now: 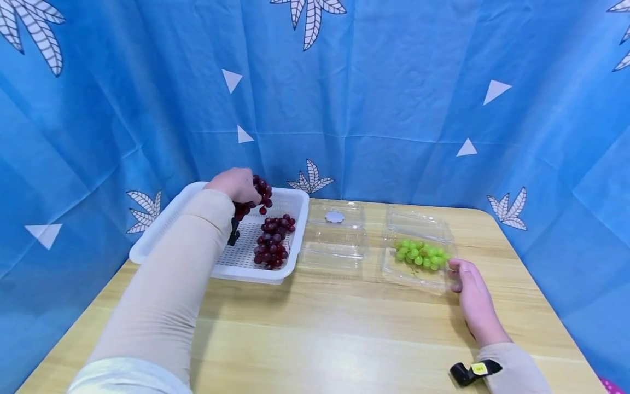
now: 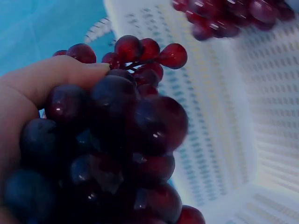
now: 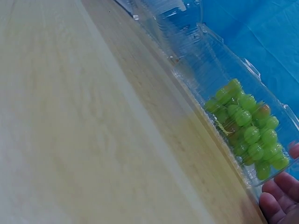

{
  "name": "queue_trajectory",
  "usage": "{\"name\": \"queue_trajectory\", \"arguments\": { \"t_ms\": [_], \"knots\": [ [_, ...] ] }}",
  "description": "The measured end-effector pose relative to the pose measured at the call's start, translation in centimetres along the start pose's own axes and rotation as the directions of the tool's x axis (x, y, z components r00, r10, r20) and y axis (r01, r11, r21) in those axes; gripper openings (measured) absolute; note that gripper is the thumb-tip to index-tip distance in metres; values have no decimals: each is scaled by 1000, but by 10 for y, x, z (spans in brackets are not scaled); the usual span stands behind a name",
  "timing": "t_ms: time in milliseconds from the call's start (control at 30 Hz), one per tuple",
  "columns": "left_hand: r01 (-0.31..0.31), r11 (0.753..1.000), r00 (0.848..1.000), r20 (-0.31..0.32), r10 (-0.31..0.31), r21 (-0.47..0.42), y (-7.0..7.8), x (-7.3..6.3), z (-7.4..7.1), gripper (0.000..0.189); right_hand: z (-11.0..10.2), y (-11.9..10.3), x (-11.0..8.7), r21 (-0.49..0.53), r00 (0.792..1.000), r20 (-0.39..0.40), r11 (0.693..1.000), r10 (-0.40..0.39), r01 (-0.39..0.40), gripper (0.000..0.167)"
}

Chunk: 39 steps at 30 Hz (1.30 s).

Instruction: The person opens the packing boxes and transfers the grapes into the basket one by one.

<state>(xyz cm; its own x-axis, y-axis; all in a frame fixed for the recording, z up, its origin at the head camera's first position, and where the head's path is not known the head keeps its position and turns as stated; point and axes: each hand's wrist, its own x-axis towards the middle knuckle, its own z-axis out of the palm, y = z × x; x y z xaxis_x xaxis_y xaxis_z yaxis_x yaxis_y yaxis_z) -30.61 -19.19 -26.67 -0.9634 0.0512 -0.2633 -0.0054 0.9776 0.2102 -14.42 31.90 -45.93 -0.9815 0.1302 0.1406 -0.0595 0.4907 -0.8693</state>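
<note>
My left hand (image 1: 235, 185) grips a bunch of dark red grapes (image 2: 140, 126) above the white plastic basket (image 1: 290, 272). The thumb lies across the bunch in the left wrist view, and the fingers behind are mostly hidden. Another bunch of red grapes (image 1: 272, 243) lies inside the basket, on its right side. My right hand (image 1: 473, 295) rests at the right end of a clear lidded box (image 1: 418, 280), its loosely bent fingers touching the edge. Green grapes (image 3: 250, 128) lie in that box, whose lid stands open at the back.
Between basket and green grapes is another clear box (image 1: 332, 249), lid open, with a pale oval label (image 1: 334, 216). All stand along the back of the wooden table (image 1: 325, 339). A blue patterned curtain (image 1: 394, 98) hangs close behind and at both sides.
</note>
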Motion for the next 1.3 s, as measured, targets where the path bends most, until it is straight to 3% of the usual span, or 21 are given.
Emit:
{"name": "queue_trajectory", "arguments": {
  "t_ms": [233,400,533,767,1033,1167,1300],
  "knots": [
    [125,989,987,106,-118,-72,-28,10,16,31,0,-1,0,14,1000,16,1000,20,-20,62],
    [200,970,976,115,-185,-136,-39,11,25,33,0,-4,0,12,999,19,999,33,-34,63],
    [188,974,980,94,-177,-130,-41,10,29,39,0,-5,1,14,999,22,999,46,-46,64],
    [127,983,992,-1,-128,-135,-37,16,39,47,0,-5,0,19,998,22,998,59,-59,63],
    [142,982,985,114,-128,-127,-44,19,59,42,3,-4,1,9,998,38,998,56,-56,65],
    [137,988,981,148,-125,-75,-46,18,62,50,1,-4,1,4,998,32,999,51,-51,63],
    [158,987,966,211,-149,-28,-42,15,61,57,0,-2,2,-4,999,22,999,44,-44,63]
  ]
}}
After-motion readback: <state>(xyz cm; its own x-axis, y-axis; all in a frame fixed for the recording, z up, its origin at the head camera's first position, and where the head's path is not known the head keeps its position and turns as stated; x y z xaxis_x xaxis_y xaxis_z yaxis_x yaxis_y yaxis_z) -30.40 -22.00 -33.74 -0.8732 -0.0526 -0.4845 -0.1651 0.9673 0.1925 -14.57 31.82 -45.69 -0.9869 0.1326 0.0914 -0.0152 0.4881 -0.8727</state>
